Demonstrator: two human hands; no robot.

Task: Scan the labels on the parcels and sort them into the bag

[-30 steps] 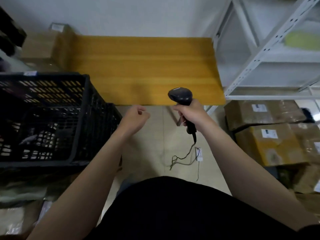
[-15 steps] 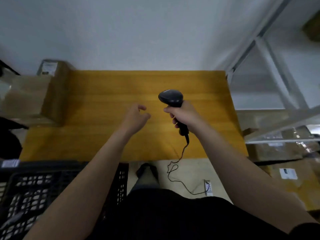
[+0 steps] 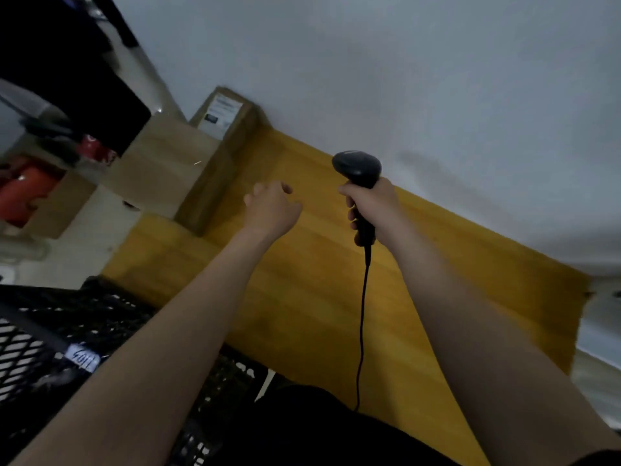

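My right hand (image 3: 368, 205) grips the handle of a black barcode scanner (image 3: 358, 168), head pointing up and away, its cable (image 3: 362, 324) hanging down toward my body. My left hand (image 3: 272, 206) hovers above the yellow wooden table (image 3: 336, 297) with fingers loosely curled, holding nothing. A brown cardboard parcel (image 3: 174, 169) with a white label (image 3: 220, 116) sits on the table's far left corner, left of my left hand. No bag is in view.
A black mesh plastic crate (image 3: 67, 331) with a small white tag stands at lower left beside the table. Red objects (image 3: 23, 193) and another carton lie on the floor at far left. A white wall backs the table.
The view has swung up and tilted to the left, from the floor and crate to the table. The shelf and parcels at right have left the view. Both hands now hover over the table.
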